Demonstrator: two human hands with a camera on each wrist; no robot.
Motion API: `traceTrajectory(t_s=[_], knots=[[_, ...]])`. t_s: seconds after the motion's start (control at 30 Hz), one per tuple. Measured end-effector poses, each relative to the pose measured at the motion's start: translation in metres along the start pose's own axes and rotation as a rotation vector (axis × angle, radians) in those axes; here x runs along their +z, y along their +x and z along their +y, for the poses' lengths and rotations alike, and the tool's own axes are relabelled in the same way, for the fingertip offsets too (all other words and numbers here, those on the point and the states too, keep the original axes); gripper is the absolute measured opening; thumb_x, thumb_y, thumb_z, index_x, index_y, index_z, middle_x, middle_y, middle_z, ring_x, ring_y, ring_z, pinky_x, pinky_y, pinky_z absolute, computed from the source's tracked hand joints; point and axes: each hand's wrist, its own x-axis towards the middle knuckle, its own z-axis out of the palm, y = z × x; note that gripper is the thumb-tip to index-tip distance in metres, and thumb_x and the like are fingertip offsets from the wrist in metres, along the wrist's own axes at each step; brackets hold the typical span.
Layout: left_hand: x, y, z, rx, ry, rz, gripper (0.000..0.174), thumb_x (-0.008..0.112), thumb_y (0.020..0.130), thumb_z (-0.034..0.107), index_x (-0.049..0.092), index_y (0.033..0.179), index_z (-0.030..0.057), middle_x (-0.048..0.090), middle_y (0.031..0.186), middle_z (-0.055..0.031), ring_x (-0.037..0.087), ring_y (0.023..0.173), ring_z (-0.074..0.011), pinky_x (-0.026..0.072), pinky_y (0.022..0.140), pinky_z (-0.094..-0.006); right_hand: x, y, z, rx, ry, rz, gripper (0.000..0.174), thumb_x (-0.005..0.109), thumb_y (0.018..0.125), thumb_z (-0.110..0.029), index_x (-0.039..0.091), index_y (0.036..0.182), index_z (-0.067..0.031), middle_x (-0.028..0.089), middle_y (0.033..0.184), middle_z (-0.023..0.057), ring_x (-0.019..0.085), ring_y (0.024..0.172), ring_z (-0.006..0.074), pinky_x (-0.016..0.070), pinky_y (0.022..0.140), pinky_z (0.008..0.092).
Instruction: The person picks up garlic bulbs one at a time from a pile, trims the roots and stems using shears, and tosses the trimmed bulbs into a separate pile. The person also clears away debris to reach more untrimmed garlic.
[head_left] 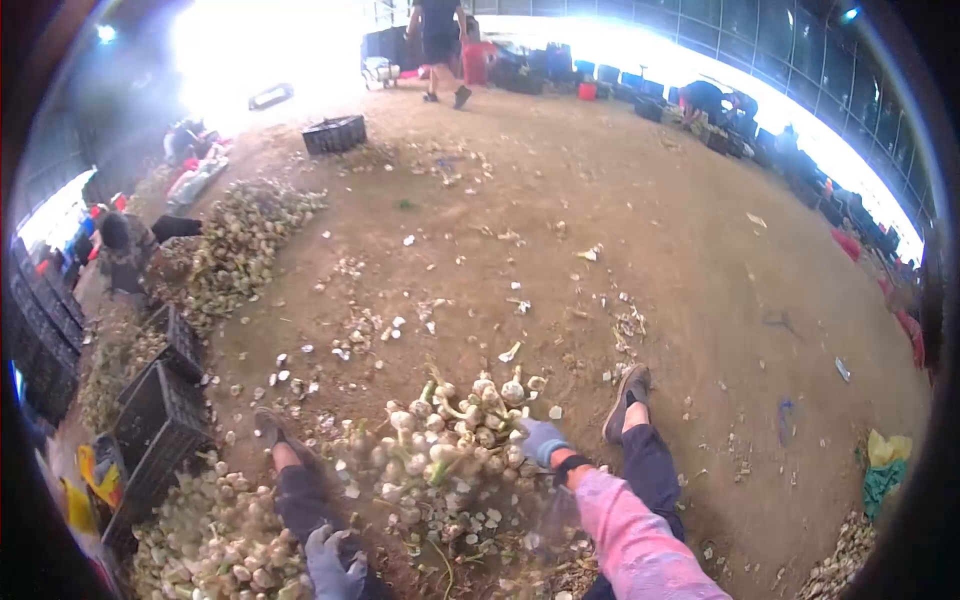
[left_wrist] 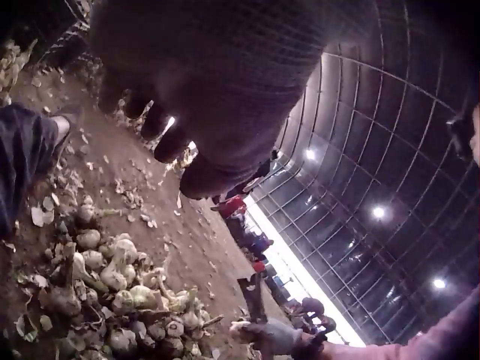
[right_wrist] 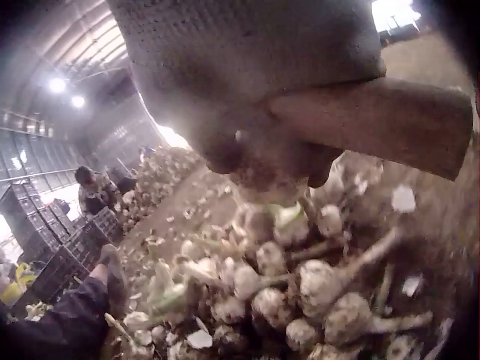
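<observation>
My gloved right hand (head_left: 543, 442) reaches over the far right side of a heap of garlic bulbs (head_left: 440, 450) between the legs. In the right wrist view it grips a wooden-handled tool (right_wrist: 382, 124). The thick handle juts out beside the fist, while the tool's working end is hidden. Right under the curled fingers is a pale garlic bulb (right_wrist: 266, 187); I cannot tell whether they hold it. My gloved left hand (head_left: 335, 565) is by the left thigh, fingers loosely spread with nothing in them. Its dark fingers (left_wrist: 206, 176) hang apart in the left wrist view.
A second garlic heap (head_left: 220, 540) lies left of the left leg, beside black plastic crates (head_left: 160, 420). Farther off, a person (head_left: 125, 250) sits near another garlic heap (head_left: 240, 240). Peelings and loose stalks litter the dirt floor (head_left: 700, 250). Another person (head_left: 438, 40) stands at the back.
</observation>
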Motion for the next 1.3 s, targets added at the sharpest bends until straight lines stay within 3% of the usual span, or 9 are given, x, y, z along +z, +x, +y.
traceTrajectory(t_s=[0.2,0.3,0.37,0.57,0.8,0.97,1.07,1.13,1.3], knots=[[-0.094,-0.07,0.011,-0.096,-0.037,0.236,0.038,0.073,0.07,0.017,0.066,0.106,0.0089,0.063,0.112,-0.0167,0.054,0.116,-0.0374,0.0396,0.103,-0.0495,-0.214,-0.173,-0.082,-0.14,-0.016,0.111,0.038,0.067,0.091,-0.039,0.069,0.118,-0.0119,0.073,0.105,0.0155,0.07,0.102,0.0303,0.0543,0.086,0.0409],[-0.155,-0.108,0.033,-0.049,0.037,0.316,0.028,0.075,0.075,0.019,0.067,0.1,0.0075,0.063,0.115,-0.0179,0.055,0.116,-0.0354,0.0398,0.103,-0.0443,-0.242,-0.243,-0.054,-0.173,0.805,0.203,0.033,0.069,0.094,-0.029,0.069,0.109,0.0003,0.073,0.094,0.0108,0.07,0.085,0.0194,0.0558,0.071,0.0307],[-0.186,-0.13,0.037,-0.134,-0.013,0.297,0.025,0.072,0.086,0.023,0.066,0.102,0.0043,0.061,0.119,-0.0187,0.053,0.119,-0.0356,0.0403,0.103,-0.0452,-0.271,-0.324,-0.077,-0.216,0.788,0.265,0.031,0.07,0.095,-0.027,0.069,0.107,0.0022,0.072,0.088,0.0074,0.068,0.076,0.0141,0.0546,0.065,0.0264],[-0.245,-0.119,-0.02,0.219,0.142,0.41,0.034,0.072,0.075,0.013,0.064,0.108,0.005,0.062,0.118,-0.0172,0.055,0.115,-0.0379,0.0442,0.101,-0.0451,-0.302,-0.429,-0.085,-0.193,0.673,0.28,0.034,0.067,0.097,-0.035,0.07,0.111,-0.0043,0.073,0.094,0.0027,0.065,0.071,0.0072,0.0504,0.062,0.0219],[-0.243,0.008,-0.038,0.379,0.204,0.323,0.038,0.076,0.073,0.018,0.066,0.109,0.0087,0.065,0.116,-0.0143,0.059,0.111,-0.0347,0.0488,0.097,-0.0428,-0.297,-0.347,-0.149,-0.228,0.731,0.204,0.033,0.066,0.097,-0.034,0.069,0.109,-0.003,0.072,0.092,0.0016,0.066,0.077,0.0086,0.0519,0.065,0.0236],[-0.155,0.089,-0.021,0.517,0.117,-0.038,0.035,0.078,0.081,0.024,0.068,0.113,0.0134,0.068,0.113,-0.0091,0.064,0.105,-0.0285,0.0534,0.091,-0.0377,-0.191,-0.233,-0.191,-0.279,0.975,-0.151,0.032,0.063,0.099,-0.033,0.067,0.113,-0.0046,0.073,0.103,0.0068,0.068,0.085,0.0135,0.0546,0.073,0.0281],[-0.106,0.12,0.045,0.355,-0.067,-0.418,0.065,0.082,0.079,0.029,0.054,0.134,0.0094,0.06,0.128,-0.0143,0.058,0.119,-0.0315,0.0467,0.104,-0.0419,-0.108,-0.156,-0.209,-0.39,0.969,-0.415,0.036,0.049,0.106,-0.034,0.063,0.117,-0.0028,0.071,0.111,0.0079,0.067,0.099,0.0177,0.053,0.089,0.0307],[-0.042,0.139,0.044,0.379,-0.294,-0.367,0.085,0.086,0.077,0.031,0.041,0.145,0.0062,0.054,0.137,-0.019,0.054,0.125,-0.0323,0.0442,0.107,-0.0406,-0.055,-0.121,-0.223,-0.283,1.264,-0.567,0.036,0.047,0.107,-0.029,0.06,0.124,-0.0006,0.07,0.114,0.0061,0.066,0.102,0.0168,0.0504,0.097,0.0315],[0.055,0.174,0.038,0.108,-0.621,-0.362,0.077,0.089,0.072,0.023,0.049,0.135,0.0057,0.064,0.118,-0.0149,0.062,0.113,-0.0232,0.0483,0.098,-0.0357,0.011,-0.061,-0.212,-0.257,1.197,-0.396,0.035,0.047,0.107,-0.03,0.062,0.128,-0.0047,0.069,0.102,0.0011,0.064,0.09,0.0099,0.0548,0.074,0.0291]])
